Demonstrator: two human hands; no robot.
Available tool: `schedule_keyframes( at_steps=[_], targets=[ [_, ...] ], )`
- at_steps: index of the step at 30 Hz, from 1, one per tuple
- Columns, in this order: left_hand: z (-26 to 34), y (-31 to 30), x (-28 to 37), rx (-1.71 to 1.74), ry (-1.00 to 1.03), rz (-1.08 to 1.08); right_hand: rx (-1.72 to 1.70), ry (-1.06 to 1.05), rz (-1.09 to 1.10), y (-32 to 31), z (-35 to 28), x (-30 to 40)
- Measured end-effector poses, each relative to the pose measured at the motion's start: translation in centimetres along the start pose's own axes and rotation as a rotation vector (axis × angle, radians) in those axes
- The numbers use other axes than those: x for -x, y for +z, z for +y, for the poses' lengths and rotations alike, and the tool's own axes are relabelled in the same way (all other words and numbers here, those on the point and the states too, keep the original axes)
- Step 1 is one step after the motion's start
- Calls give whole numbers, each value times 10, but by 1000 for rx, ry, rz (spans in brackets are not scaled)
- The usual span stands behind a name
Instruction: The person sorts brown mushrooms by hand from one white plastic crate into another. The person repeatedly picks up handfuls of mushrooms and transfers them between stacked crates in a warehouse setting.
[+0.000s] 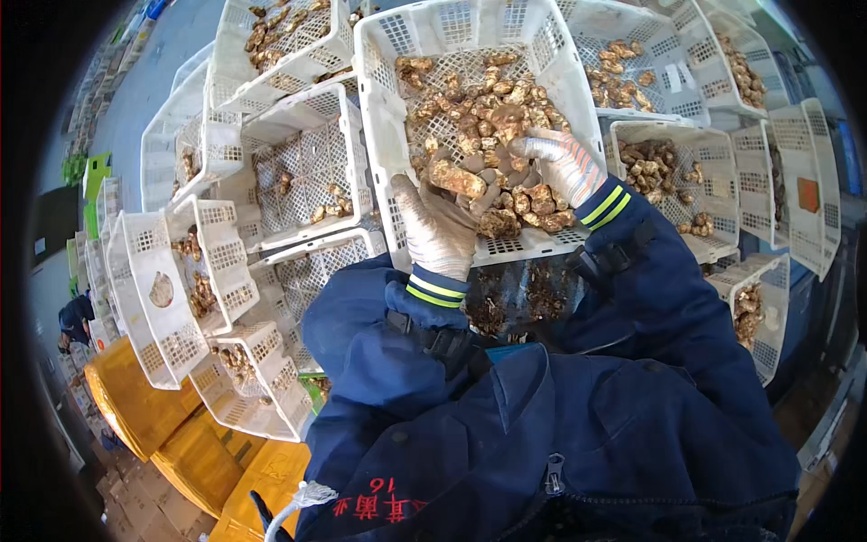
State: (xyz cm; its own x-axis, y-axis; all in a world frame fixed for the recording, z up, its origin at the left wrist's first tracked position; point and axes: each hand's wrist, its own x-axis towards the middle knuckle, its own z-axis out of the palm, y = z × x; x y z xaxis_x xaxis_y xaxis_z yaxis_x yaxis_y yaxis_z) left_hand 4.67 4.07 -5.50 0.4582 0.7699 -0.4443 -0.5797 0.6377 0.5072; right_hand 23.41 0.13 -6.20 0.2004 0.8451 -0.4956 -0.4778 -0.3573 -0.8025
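Before me is a white perforated plastic crate (379, 129) holding a heap of brown-and-cream mushrooms (488, 101), which look like matsutake. My left hand (443, 223), in a striped work glove with dark, soiled fingers, grips a thick mushroom (457, 178) above the near part of the heap. To its right, my right hand (559, 159), gloved alike, has its thumb and fingers closed around a small mushroom (519, 163); the fingers partly hide it. A wide-capped mushroom (508, 122) is just beyond the right thumb. Some mushrooms under both hands are hidden.
More white crates with mushrooms stand close on both sides, including a left crate (355, 162) and a right crate (725, 146). Dark debris (491, 305) lies on the blue surface at the near edge. Yellow-wrapped boxes (196, 454) sit lower left. Another person (74, 318) bends far left.
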Motion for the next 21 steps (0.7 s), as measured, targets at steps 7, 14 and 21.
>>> schedule_keyframes(
  at_steps=[7, 14, 21],
  targets=[
    [0, 6, -1, -69, -7, -87, -329, -239, 123, -48, -49, -11],
    [-28, -27, -11, -217, 10, -4, 1190, -540, -82, 42, 16, 17],
    [-29, -19, -5, -474, -202, -203, 1274, -313, 89, -9, -12, 0]
  ],
)
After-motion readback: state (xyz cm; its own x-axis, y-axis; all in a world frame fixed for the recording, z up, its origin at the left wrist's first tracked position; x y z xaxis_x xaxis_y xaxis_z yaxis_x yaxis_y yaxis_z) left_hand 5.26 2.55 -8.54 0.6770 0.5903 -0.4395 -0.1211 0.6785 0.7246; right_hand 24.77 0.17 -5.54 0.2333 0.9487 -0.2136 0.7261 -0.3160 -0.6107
